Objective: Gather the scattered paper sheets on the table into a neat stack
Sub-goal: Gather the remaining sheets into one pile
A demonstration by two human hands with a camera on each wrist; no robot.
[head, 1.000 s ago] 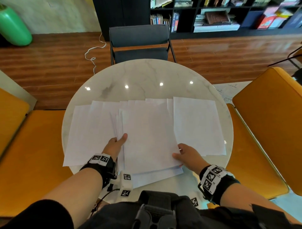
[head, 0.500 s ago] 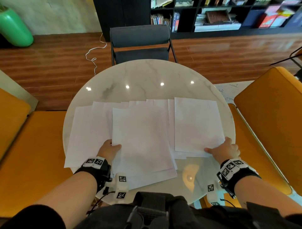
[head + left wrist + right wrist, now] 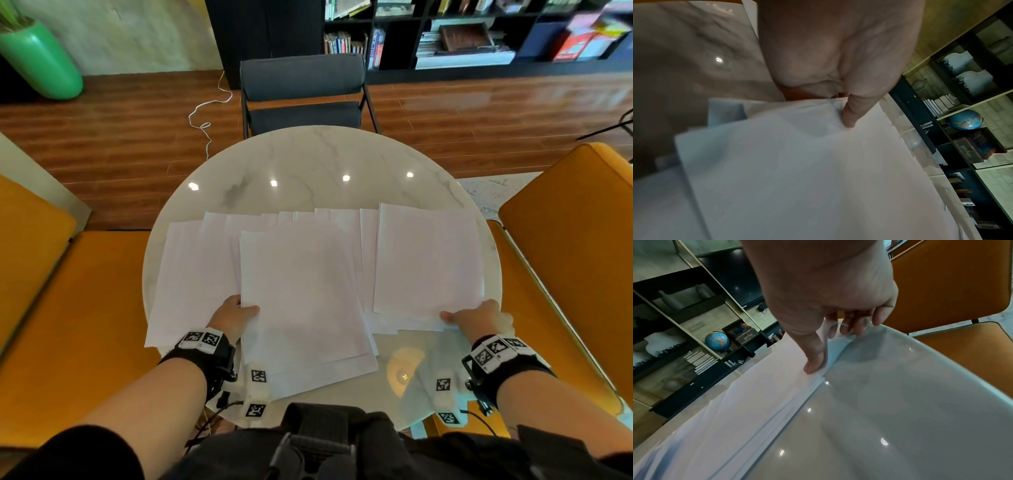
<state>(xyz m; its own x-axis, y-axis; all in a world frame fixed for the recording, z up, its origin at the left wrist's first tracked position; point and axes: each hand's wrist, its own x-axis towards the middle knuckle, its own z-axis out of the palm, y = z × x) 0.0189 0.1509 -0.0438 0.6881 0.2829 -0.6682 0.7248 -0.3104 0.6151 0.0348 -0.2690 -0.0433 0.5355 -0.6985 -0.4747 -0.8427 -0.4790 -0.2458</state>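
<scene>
The right hand (image 3: 479,322) has crossed from the middle of the spread to its right end within the last second, and it now pinches the near right corner of the right-hand sheet (image 3: 428,257). In the right wrist view the thumb lies flat on top of that corner while the fingers (image 3: 857,324) curl under the lifted edge, so the grip is closed on paper, though whether it has 1 sheet or several I cannot tell.

The left hand (image 3: 233,315) stays at the near left edge of the centre pile (image 3: 298,294); its thumb presses down on the top sheet, and the fingers are hidden beneath, so it appears to clamp that pile.

All the paper lies on the round marble table (image 3: 308,161), fanned from the left sheets (image 3: 191,274) across to the right-hand sheet, with the centre pile overhanging the near rim.

Judging by this, the centre is partly gathered and the right end is being collected next; the left sheets are not yet drawn in.
</scene>
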